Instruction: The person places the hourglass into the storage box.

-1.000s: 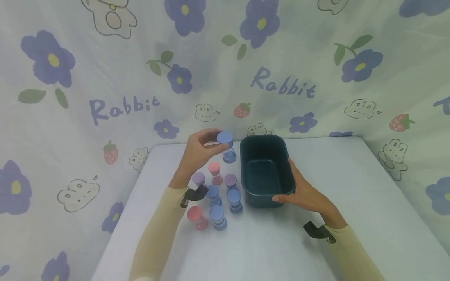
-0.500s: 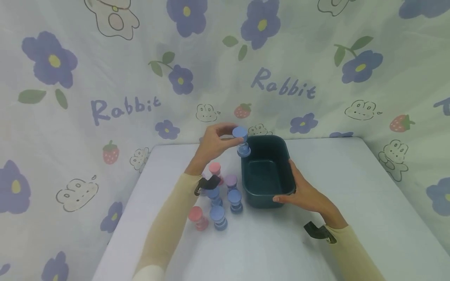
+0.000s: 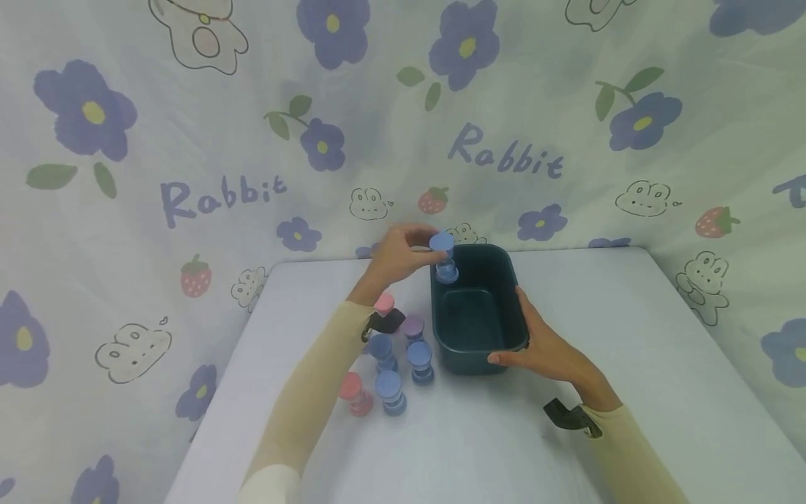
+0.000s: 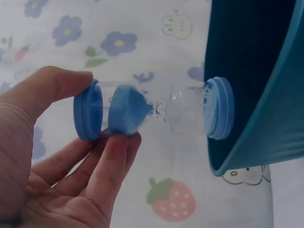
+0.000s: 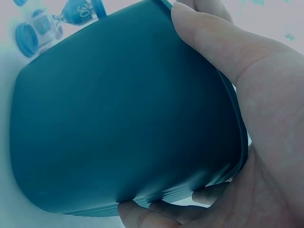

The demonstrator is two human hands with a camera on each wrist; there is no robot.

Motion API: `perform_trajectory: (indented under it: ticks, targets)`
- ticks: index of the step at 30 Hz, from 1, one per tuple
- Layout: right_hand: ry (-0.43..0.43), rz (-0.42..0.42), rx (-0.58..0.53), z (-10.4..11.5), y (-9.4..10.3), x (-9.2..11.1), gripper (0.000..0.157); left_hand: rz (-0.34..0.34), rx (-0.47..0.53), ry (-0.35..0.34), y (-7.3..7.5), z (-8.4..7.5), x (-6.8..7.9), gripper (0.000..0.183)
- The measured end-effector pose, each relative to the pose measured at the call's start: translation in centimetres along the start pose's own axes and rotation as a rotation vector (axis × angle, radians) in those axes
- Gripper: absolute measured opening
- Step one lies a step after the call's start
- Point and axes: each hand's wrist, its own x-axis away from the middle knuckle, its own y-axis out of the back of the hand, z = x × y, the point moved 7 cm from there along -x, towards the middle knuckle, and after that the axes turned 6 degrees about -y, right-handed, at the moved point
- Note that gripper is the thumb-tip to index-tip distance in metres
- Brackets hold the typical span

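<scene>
My left hand (image 3: pixel 403 257) pinches a blue sand timer (image 3: pixel 443 246) between thumb and fingers, upright over the far left rim of a dark teal bin (image 3: pixel 472 361). In the left wrist view the thumb lies on one cap of the sand timer (image 4: pixel 128 111), and fingertips touch its clear glass. Blue sand fills the bulb nearest the hand; the other cap overlaps the bin's edge (image 4: pixel 223 166). The bin's visible floor is bare. My right hand (image 3: pixel 546 344) grips the bin's near right corner, thumb at the front rim, fingers along the ribbed right side (image 5: pixel 95 210).
Left of the bin several sand timers stand on the white table (image 3: pixel 630 350): blue ones (image 3: pixel 420 355), a purple one (image 3: pixel 413 326) and pink ones (image 3: pixel 351 386). My left sleeve (image 3: pixel 315 378) partly hides some. A cloth with flowers and rabbits (image 3: pixel 403 126) hangs behind.
My left hand has lifted the blue sand timer and carried it right, from beside the bin to over its far left rim. The right hand and bin have stayed put.
</scene>
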Motion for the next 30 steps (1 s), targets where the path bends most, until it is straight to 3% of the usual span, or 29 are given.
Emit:
perform_trajectory:
  ticks: [13,26,30]
  targets:
    - [-0.017,0.004,0.004,-0.2,0.1,0.2,0.133,0.105,-0.102,0.046,-2.2,1.8,-1.4,0.052]
    - [-0.035,0.005,0.003,-0.1,0.0,0.1,0.134,0.133,-0.145,0.092,-3.4,4.5,-2.1,0.046]
    - [-0.031,0.004,-0.001,-0.1,0.0,0.1,0.134,0.153,-0.183,0.087,-3.9,4.7,-2.2,0.048]
